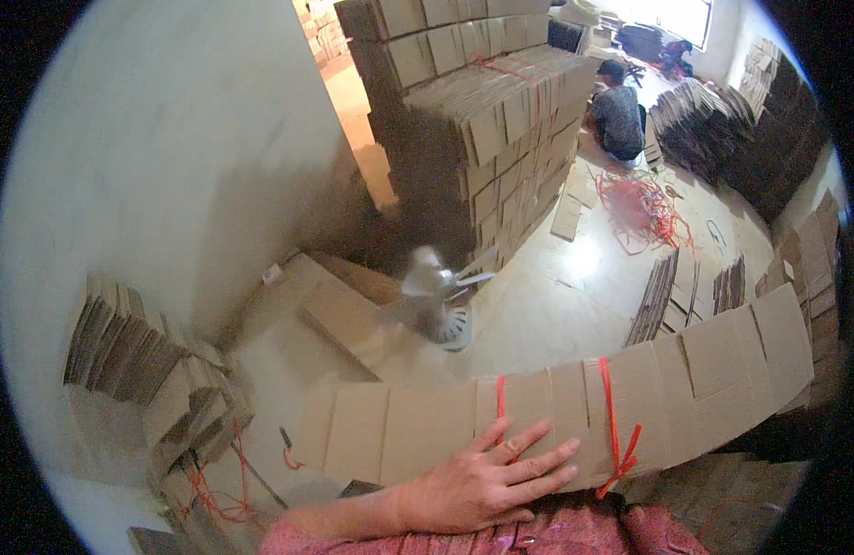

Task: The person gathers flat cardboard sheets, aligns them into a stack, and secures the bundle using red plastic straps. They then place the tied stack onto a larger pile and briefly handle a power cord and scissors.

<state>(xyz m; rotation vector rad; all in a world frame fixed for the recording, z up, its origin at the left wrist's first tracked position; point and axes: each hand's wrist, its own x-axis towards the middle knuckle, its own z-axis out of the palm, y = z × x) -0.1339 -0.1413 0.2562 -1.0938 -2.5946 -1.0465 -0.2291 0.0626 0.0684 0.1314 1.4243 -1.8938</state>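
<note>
Cardboard bundle [564, 405] inside red ties [610, 402] lies under left hand [487, 486].

A pale fan [443, 285] stands on the floor [529, 310] near a tall cardboard stack [515, 116]. Farther back, a person in a grey top [618, 120] crouches near a tangle of red strapping [642, 208]. A dark pile of flattened cardboard [700, 120] leans right, below a bright window [677, 17].

I saw on my feed tan cardboard [549, 400], bright red ties [609, 402], a pinkish-red garment [580, 523], a pale wall [140, 185] and reddish tangled straps [665, 222].
</note>
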